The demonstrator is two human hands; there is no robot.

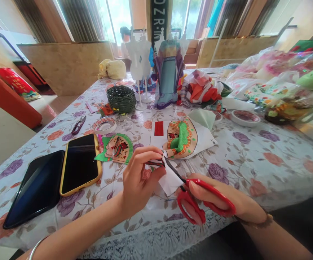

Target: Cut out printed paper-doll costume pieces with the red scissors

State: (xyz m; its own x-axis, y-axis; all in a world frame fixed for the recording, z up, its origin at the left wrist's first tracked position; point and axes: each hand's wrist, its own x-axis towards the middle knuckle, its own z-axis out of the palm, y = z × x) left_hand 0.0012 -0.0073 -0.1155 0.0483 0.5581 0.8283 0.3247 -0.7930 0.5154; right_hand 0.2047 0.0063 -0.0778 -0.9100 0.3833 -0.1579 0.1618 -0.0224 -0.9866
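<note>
My left hand (140,177) pinches a small piece of white paper (170,180) with a dark printed shape on it. Red-handled scissors (191,206) are in my right hand (226,195), their dark blades reaching up to the paper at my left fingertips. Just beyond lies a printed sheet (197,144) with a green and cream rounded design and a red rectangle; one corner curls up. To the left of it rests a green cut-out piece (117,148) with a fan-like pattern. Part of the held paper is hidden by my fingers.
On the flowered tablecloth (218,173) lie a yellow-cased phone (80,164), a dark tablet-like slab (36,189), thread snips (78,125) and tape rolls (104,125). Farther back stand a dark woven basket (121,98), white mannequins (137,59) and a dressed mannequin (168,76). Bagged goods (275,79) fill the right.
</note>
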